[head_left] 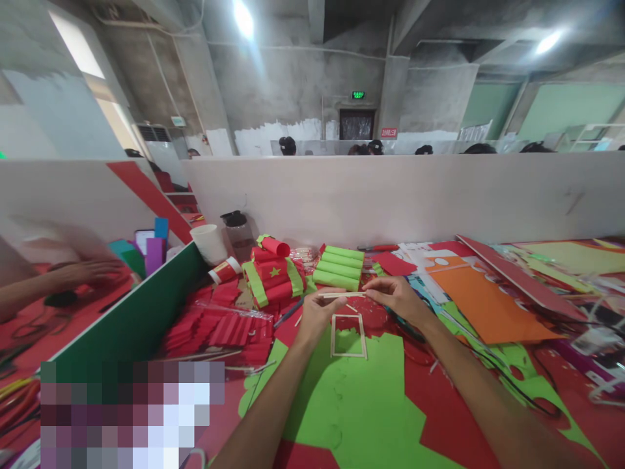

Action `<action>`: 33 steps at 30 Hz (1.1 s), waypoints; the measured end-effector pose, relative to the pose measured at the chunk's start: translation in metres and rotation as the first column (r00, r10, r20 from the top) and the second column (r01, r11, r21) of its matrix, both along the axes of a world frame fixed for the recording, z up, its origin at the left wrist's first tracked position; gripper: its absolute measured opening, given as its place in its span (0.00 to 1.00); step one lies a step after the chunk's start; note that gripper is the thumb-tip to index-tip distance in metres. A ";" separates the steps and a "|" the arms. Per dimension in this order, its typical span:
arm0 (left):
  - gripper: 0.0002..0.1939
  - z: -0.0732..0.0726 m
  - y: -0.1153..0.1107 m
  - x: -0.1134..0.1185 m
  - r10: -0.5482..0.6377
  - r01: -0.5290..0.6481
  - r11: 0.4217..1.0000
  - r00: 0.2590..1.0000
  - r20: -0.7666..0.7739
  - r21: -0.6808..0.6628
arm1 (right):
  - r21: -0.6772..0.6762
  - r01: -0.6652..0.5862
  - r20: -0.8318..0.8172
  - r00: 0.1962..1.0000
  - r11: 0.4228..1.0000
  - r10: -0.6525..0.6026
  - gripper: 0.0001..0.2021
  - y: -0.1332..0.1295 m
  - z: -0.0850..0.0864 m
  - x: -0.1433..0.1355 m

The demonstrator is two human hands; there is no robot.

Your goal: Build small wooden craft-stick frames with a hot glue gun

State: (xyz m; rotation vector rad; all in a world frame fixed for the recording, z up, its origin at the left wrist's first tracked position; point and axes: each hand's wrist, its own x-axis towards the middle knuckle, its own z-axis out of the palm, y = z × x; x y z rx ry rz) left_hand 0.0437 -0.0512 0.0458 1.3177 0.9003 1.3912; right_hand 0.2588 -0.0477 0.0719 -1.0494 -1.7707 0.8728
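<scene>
Pale thin wooden sticks are held up level between my two hands. My left hand pinches their left end, and the fingertips of my right hand close on the right end. How many sticks there are I cannot tell. Just below, a four-sided frame of similar sticks lies on a jagged-edged sheet of bright green paper. Behind my hands sits a row of green paper rolls. Left of it is a stack of red paper rolls with green bands and a star.
Red folded paper pieces lie to the left, near a white cup and a green divider. Beyond the divider is another person's hand. Orange card, a red board and a black cable occupy the right.
</scene>
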 end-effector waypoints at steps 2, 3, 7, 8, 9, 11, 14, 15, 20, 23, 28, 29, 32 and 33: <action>0.14 0.001 -0.001 0.000 0.000 0.000 1.000 1.000 -0.003 -0.011 | -0.008 0.002 -0.019 1.000 1.000 -0.002 0.13 0.000 0.000 -0.001; 0.14 0.001 -0.001 0.000 -0.001 0.001 1.000 1.000 -0.004 -0.017 | -0.010 0.003 -0.026 1.000 1.000 -0.003 0.13 0.000 0.000 -0.001; 0.14 0.000 0.000 0.000 -0.001 0.001 1.000 1.000 0.004 -0.016 | -0.014 0.003 -0.053 0.999 1.000 -0.004 0.12 -0.001 0.001 -0.002; 0.14 0.000 0.000 0.000 -0.002 0.002 1.000 1.000 0.007 -0.016 | -0.014 0.003 -0.063 0.998 1.000 -0.004 0.11 -0.001 0.001 -0.002; 0.14 -0.001 0.000 0.000 -0.003 0.003 1.000 1.000 0.011 -0.015 | -0.014 0.003 -0.071 0.997 1.000 -0.004 0.11 -0.001 0.001 -0.002; 0.15 -0.001 0.001 0.000 -0.008 0.009 1.000 1.000 0.021 -0.017 | -0.014 0.001 -0.083 0.997 1.000 -0.002 0.11 -0.001 0.001 -0.002; 0.15 -0.001 0.001 0.000 -0.014 0.014 1.000 0.999 0.031 -0.019 | -0.011 -0.004 -0.086 0.996 1.000 0.003 0.10 -0.001 0.001 -0.002; 0.15 0.000 0.001 0.000 -0.012 0.012 1.000 0.999 0.031 -0.019 | -0.010 -0.004 -0.087 0.996 1.000 0.003 0.10 -0.001 0.001 -0.002; 0.14 0.000 0.000 0.001 0.001 0.000 1.000 1.000 0.032 -0.015 | -0.008 -0.018 -0.082 0.996 1.000 0.018 0.11 -0.001 0.001 -0.002; 0.14 -0.002 0.001 0.001 -0.005 0.006 1.000 0.999 0.037 -0.012 | -0.004 -0.021 -0.073 0.997 1.000 0.021 0.11 -0.002 0.000 -0.003; 0.16 -0.003 0.002 0.000 -0.001 0.001 1.000 0.999 0.038 -0.018 | 0.022 0.010 -0.073 0.997 1.000 -0.008 0.11 -0.002 -0.001 -0.006; 0.16 -0.003 0.002 0.000 -0.002 0.002 1.000 0.999 0.036 -0.024 | 0.027 0.016 -0.070 0.997 1.000 -0.014 0.11 -0.002 -0.001 -0.006; 0.17 -0.003 0.002 0.000 -0.004 0.005 0.999 0.999 0.044 -0.035 | 0.037 0.032 -0.058 0.998 0.999 -0.030 0.10 -0.002 -0.001 -0.006; 0.17 -0.004 0.002 0.001 -0.002 0.004 0.999 0.999 0.049 -0.035 | 0.038 0.033 -0.055 0.998 0.999 -0.031 0.09 -0.002 -0.001 -0.006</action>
